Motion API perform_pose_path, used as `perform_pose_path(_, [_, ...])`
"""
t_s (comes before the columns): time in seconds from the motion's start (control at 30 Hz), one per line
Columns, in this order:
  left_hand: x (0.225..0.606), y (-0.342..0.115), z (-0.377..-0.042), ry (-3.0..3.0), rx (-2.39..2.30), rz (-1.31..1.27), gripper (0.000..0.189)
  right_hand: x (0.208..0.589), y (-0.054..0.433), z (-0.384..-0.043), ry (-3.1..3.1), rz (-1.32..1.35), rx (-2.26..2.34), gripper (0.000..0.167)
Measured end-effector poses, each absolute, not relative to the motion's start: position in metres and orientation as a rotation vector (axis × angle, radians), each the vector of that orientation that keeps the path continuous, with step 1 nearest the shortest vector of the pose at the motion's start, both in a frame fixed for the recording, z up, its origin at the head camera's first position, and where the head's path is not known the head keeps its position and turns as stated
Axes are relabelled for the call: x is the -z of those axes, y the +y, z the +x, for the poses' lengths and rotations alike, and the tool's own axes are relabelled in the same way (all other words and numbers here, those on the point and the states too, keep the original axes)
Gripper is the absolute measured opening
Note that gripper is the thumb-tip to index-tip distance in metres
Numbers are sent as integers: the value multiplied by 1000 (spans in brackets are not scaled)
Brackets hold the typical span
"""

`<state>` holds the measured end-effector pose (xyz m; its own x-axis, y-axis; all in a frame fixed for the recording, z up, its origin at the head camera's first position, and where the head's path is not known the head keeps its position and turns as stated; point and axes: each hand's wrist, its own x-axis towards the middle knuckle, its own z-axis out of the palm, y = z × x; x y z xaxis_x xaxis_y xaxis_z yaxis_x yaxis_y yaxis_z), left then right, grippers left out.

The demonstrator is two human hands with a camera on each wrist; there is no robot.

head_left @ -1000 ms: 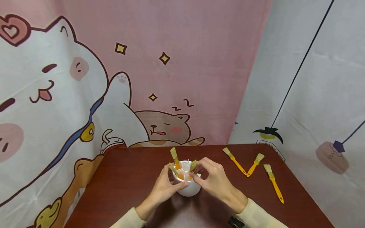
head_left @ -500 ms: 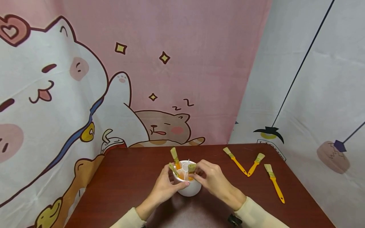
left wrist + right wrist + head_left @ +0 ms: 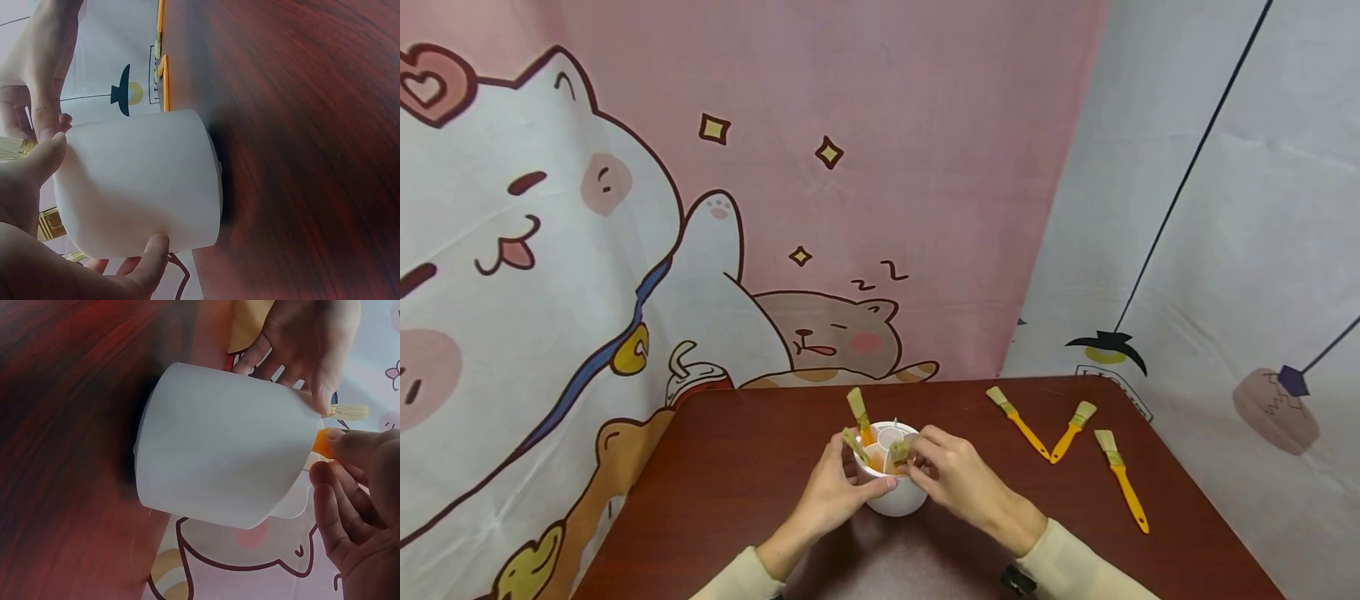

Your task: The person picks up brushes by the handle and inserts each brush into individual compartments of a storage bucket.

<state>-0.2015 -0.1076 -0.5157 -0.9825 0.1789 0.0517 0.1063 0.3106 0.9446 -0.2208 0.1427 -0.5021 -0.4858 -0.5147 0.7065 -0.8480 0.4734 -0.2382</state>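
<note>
A white round holder [image 3: 892,497] with divided compartments stands on the table. My left hand [image 3: 837,492] grips it from the left, its thumb near the rim and its fingers round the side. Over the right part of the rim, my right hand [image 3: 964,483] pinches a paintbrush [image 3: 898,452] by its orange handle [image 3: 322,444], bristles upward. The handle's lower end is hidden inside the holder. Two more paintbrushes stand in the left compartments: one nearly upright at the back [image 3: 857,407], the other leaning left beside my left hand [image 3: 854,446].
Three paintbrushes with yellow-orange handles lie on the dark red-brown table [image 3: 737,483] to the right: a far one [image 3: 1018,425], a middle one [image 3: 1073,433] and a nearer one [image 3: 1122,483]. A cartoon-printed curtain [image 3: 925,208] hangs behind the table.
The paintbrush in my right hand has moved lower and slightly left, its bristles now turned more toward me. My left hand keeps its hold on the holder.
</note>
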Motion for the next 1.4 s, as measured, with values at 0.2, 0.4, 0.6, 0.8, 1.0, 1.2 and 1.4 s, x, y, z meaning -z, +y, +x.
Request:
perform_pose_path(0.2, [516,-107,-201,2497,-1788,259,105,505,144,-218,-2214,1112,-723,27])
perform_pose_path(0.4, [515,-107,-200,2504,-1791,263,104,504,144,-215,-2258,1103,-696,21])
perform_pose_path(0.6, [515,-107,-202,2495,-1794,259,106,501,144,-214,-2297,1087,-657,18])
perform_pose_path(0.8, [516,-107,-204,2493,-1786,259,107,501,145,-213,-2349,1070,-607,13])
perform_pose_path(1.0, [515,-108,-203,2458,-1815,278,107,501,144,-211,-2376,1090,-569,13])
perform_pose_path(1.2, [514,-108,-203,2431,-1824,294,107,500,143,-211,-2338,1106,-484,20])
perform_pose_path(1.4, [516,-110,-203,2404,-1825,302,105,501,143,-212,-2320,1067,-495,16])
